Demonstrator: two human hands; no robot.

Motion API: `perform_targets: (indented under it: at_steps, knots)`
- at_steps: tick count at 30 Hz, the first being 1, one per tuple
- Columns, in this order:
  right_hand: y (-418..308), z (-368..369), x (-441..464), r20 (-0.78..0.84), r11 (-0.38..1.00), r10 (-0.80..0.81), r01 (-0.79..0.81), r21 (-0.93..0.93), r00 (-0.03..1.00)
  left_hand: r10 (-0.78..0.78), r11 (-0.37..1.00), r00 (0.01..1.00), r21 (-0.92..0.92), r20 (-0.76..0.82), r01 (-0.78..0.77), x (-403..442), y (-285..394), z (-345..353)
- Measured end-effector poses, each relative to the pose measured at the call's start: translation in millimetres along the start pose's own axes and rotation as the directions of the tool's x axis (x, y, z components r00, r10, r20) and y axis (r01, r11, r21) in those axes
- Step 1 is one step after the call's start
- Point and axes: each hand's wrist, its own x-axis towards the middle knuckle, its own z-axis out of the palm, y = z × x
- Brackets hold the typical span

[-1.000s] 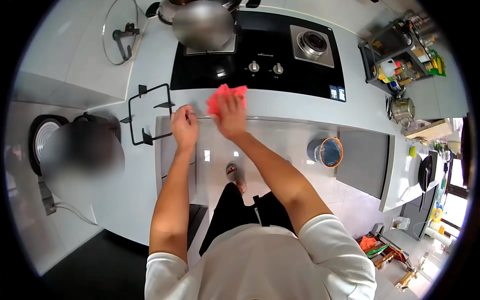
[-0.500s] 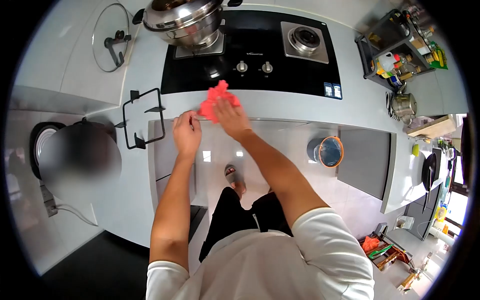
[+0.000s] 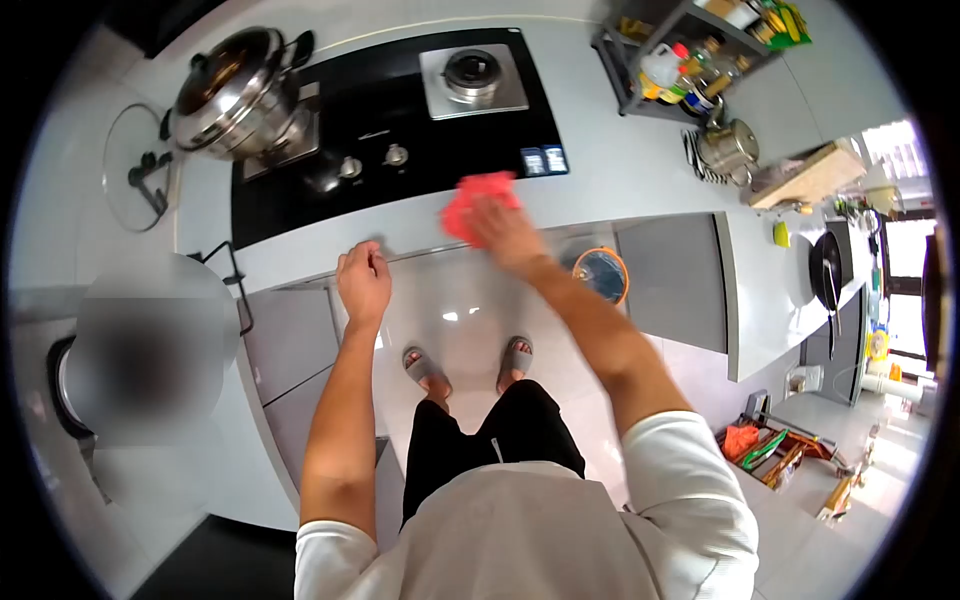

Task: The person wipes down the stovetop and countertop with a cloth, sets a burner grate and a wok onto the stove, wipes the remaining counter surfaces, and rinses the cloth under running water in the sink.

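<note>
My right hand (image 3: 508, 232) presses a red cloth (image 3: 486, 188) onto the front strip of the pale countertop (image 3: 400, 215), just in front of the black gas stove (image 3: 380, 120). Part of the cloth sticks out beyond the fingers, towards the stove's front right corner. My left hand (image 3: 364, 285) is at the counter's front edge with its fingers curled in, and nothing shows in it. On the stove's left burner stands a steel pot (image 3: 235, 100) with its lid on. The right burner (image 3: 472, 75) has no pan on it.
A black pan support (image 3: 238, 280) lies on the counter at left, near a glass lid (image 3: 138, 170). To the right are a rack of bottles (image 3: 690, 75), a steel kettle (image 3: 728, 145) and a black frying pan (image 3: 826, 270). An orange-rimmed bin (image 3: 602, 276) stands on the floor below.
My right hand has slid the red cloth rightward along the counter's front strip. The view has shifted right, and my left hand has stayed curled near the edge. Both feet now show.
</note>
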Motion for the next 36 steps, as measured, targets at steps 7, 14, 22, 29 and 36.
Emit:
perform_targets:
  at_steps: [7,14,22,29,36]
  knots:
    - [17,-3,-15,-0.202,1.0,0.01,-0.006,0.021,0.979,0.103,0.99,0.985,0.078,0.14,-0.114,8,56,67]
    - [168,11,-174,-0.153,0.835,0.537,-0.548,-0.038,0.829,0.198,0.979,0.96,0.002,0.197,-0.202,-12,136,130]
    - [181,-21,-200,-0.323,0.749,0.642,-0.477,0.461,0.696,0.27,0.963,0.938,-0.066,0.215,-0.262,-18,215,167]
    - [180,1,-166,-0.289,0.935,0.332,-0.274,0.225,0.898,0.242,0.97,0.934,-0.06,0.263,-0.235,0,241,178]
    - [310,-6,-268,-0.348,0.722,0.681,-0.67,0.172,0.644,0.258,0.965,0.921,-0.039,0.294,-0.258,-9,255,184]
